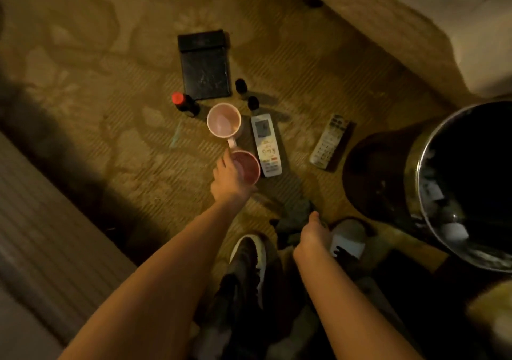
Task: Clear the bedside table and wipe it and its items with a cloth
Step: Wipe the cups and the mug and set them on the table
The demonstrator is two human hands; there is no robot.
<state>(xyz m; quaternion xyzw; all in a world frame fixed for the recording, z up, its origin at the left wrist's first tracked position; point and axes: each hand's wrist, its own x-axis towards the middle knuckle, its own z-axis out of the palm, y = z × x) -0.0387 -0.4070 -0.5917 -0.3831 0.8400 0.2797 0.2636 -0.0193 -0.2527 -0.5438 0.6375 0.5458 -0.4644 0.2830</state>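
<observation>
Left hand (230, 177) grip holds red cup (246, 167); right hand (314, 233) seemingly clutches cloth (295, 215).

Patterned carpet (110, 88); round bin (432, 193) at right; dark shoe (249, 260) below.

Glossy metal bin (415, 171), ribbed carpet (133, 149)
</observation>
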